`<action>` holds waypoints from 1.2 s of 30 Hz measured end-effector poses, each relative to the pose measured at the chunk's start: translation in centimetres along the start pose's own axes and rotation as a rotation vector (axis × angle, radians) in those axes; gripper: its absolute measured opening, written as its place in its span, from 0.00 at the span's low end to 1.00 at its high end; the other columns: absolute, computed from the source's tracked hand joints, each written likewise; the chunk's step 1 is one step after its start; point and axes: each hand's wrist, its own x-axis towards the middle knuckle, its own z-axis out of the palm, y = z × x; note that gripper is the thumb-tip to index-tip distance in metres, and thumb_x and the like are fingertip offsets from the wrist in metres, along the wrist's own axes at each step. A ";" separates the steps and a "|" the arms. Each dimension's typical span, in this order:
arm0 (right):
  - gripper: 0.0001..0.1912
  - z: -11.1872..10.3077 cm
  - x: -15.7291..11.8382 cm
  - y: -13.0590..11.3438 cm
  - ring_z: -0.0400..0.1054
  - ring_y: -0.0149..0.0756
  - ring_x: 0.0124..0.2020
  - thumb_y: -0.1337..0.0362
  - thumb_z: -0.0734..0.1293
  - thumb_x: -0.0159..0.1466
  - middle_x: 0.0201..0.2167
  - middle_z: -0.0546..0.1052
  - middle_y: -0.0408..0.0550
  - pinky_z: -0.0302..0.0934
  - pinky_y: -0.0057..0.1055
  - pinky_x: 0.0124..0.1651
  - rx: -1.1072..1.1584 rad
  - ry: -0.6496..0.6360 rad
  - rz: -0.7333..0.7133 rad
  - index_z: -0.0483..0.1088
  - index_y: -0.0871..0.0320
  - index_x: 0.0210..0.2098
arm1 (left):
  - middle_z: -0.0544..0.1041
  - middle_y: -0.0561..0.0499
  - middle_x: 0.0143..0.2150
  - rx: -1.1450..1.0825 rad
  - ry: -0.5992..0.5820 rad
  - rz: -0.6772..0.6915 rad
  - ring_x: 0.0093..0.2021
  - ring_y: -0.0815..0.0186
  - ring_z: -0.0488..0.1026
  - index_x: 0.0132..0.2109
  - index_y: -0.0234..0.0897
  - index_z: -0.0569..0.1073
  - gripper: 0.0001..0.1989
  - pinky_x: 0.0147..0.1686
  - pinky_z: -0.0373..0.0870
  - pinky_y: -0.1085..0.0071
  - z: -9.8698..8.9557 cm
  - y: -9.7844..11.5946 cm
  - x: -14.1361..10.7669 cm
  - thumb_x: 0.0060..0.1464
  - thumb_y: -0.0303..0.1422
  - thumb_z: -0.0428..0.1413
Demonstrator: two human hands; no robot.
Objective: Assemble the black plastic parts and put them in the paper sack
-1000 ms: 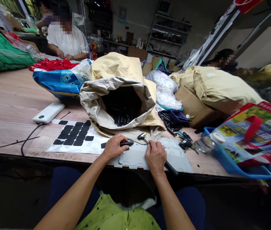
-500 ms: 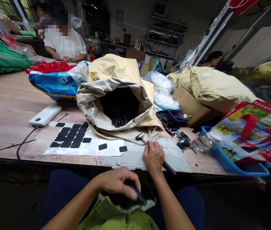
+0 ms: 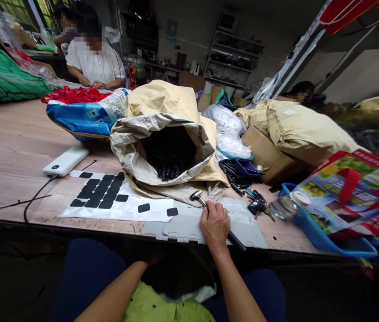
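My right hand [image 3: 215, 225] is wrapped round the hammer [image 3: 202, 200] at the table's front edge, over the grey board [image 3: 184, 227]. The hammer's small metal head points away from me and its black handle end sticks out below the hand. My left hand [image 3: 153, 258] reaches down into the dark opening of a bag [image 3: 206, 293] at my lap; its fingers are hidden in shadow. In front of me lies a large paper sack [image 3: 162, 96], its mouth open, with black handle-like pieces [image 3: 169, 173] inside.
Several black rounded pads [image 3: 144, 207] lie on a white sheet [image 3: 132, 213]. A white power bank [image 3: 66, 161] with a cable sits left. To the right are keys [image 3: 258, 201], a clear jar [image 3: 285, 206] and a blue basket [image 3: 326, 237]. A co-worker in a white shirt [image 3: 95, 62] sits across the table.
My left hand, which held a blurred dark piece above the lap, has gone down into the dark opening. My right hand stays on the hammer. The view has shifted slightly.
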 end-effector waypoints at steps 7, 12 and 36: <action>0.13 0.1 0.0 0.0 0.62 0.41 0.44 0.66 0.64 0.68 0.42 0.73 0.49 0.50 0.34 0.43 -0.003 0.004 -0.004 0.74 0.53 0.51 | 0.81 0.47 0.38 0.233 -0.330 -0.019 0.46 0.48 0.78 0.40 0.42 0.81 0.10 0.51 0.73 0.50 -0.6 3.9 -1.8 0.49 0.38 0.64; 0.13 0.3 0.0 0.0 0.61 0.40 0.43 0.66 0.65 0.67 0.41 0.73 0.49 0.49 0.34 0.43 -0.012 0.011 0.003 0.74 0.53 0.50 | 0.80 0.49 0.35 -0.095 -0.906 0.261 0.34 0.63 0.76 0.50 0.38 0.79 0.21 0.36 0.74 0.69 -7.6 13.3 -5.7 0.56 0.48 0.62; 0.12 0.0 0.0 -0.1 0.62 0.41 0.44 0.66 0.65 0.67 0.42 0.73 0.49 0.50 0.34 0.43 -0.006 0.000 0.010 0.74 0.53 0.50 | 0.79 0.47 0.31 0.265 0.924 -0.082 0.36 0.54 0.76 0.31 0.41 0.75 0.13 0.38 0.68 0.64 -19.0 16.6 4.2 0.47 0.45 0.60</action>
